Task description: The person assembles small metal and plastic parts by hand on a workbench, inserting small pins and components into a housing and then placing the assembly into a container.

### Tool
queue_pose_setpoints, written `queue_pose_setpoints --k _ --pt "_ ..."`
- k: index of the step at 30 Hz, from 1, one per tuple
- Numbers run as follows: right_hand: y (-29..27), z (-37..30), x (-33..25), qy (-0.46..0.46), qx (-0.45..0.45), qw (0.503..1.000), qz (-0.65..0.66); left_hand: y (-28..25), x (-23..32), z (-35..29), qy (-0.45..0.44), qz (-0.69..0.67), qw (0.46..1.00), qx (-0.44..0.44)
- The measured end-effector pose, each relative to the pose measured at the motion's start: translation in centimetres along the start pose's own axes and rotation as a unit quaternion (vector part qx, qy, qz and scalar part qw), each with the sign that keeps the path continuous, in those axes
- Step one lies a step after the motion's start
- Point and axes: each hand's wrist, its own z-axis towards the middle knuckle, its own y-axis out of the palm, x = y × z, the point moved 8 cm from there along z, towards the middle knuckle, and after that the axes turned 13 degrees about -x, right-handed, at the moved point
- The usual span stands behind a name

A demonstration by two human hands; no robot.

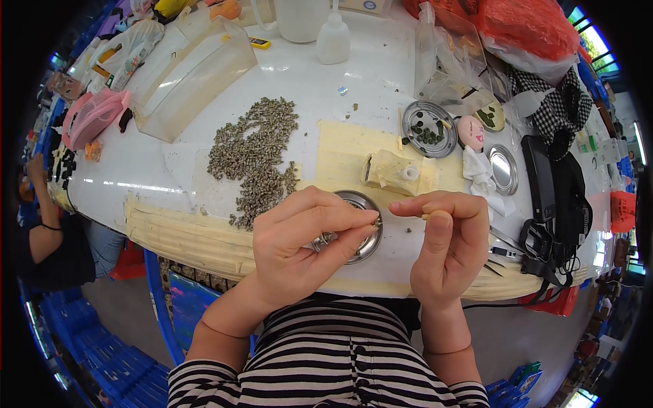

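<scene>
head view: the left hand (296, 241) is pinching a small piece (375, 222) between closed thumb and forefinger, above the metal dish (368, 253); the right hand (450, 245), farther off, is hovering half curled to the piece's right, its hold unclear. the piece's long axis is escaping view.

A round, polished metal dish (373, 250) lies flat, partly hidden. Over its right side, the left hand (296, 241) pinches 1 tiny piece (375, 222), too small to identify. Small grey metallic parts (255, 149) lie heaped beyond the dish, leftward.
</scene>
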Motion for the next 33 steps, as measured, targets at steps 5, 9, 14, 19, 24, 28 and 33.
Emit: queue_pose_setpoints --k 5,9,14,19,24,28,33 --pt "-0.1 0.1 0.0 -0.001 -0.001 1.0 0.0 0.0 0.0 0.0 0.0 0.004 1.0 0.0" --pt "0.0 0.1 0.1 0.008 0.001 0.999 0.031 0.0 0.0 0.0 0.001 0.005 1.0 -0.001" --pt "0.0 0.1 0.1 0.009 -0.009 1.0 0.024 0.0 0.1 0.0 0.001 0.007 1.0 -0.003" --pt "-0.3 0.1 0.1 0.005 0.002 0.999 0.038 0.0 0.0 -0.1 -0.005 0.006 1.0 -0.002" --pt "-1.9 0.1 -0.1 0.006 0.062 0.997 -0.038 0.0 0.0 0.1 0.001 0.005 1.0 -0.005" --pt "-2.9 1.2 -1.4 -0.023 0.076 0.967 -0.242 0.1 0.0 0.0 0.007 0.002 1.0 -0.004" --pt "-2.2 2.2 -1.2 -0.029 0.041 0.934 -0.353 0.0 0.1 0.0 0.01 -0.001 1.0 -0.004"
